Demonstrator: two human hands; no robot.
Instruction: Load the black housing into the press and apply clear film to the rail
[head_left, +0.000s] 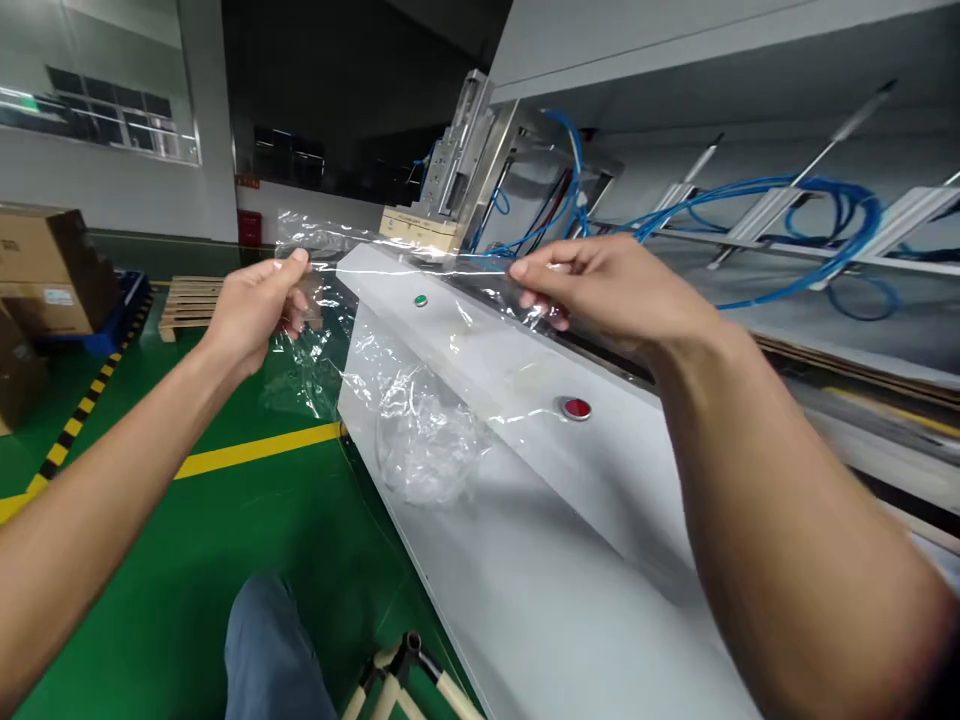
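Observation:
A clear plastic bag (427, 430) is stretched between my two hands, its upper edge drawn nearly straight and its lower part crumpled and hanging down. My left hand (259, 305) pinches the bag's upper left corner between thumb and fingers. At the other end of that edge, my right hand (592, 285) grips the film, with some of it bunched under the fingers. Behind the see-through film stands a white machine panel (525, 470) with a green button (421, 300) and a red button (577, 408). Whether the bag holds anything cannot be made out.
Blue air hoses (840, 200) and metal cylinders lie inside the machine at the right. Cardboard boxes (45, 260) and a wooden pallet (187, 300) stand at the left on the green floor (210, 560). A cream tubular frame (401, 680) is below, near my knee.

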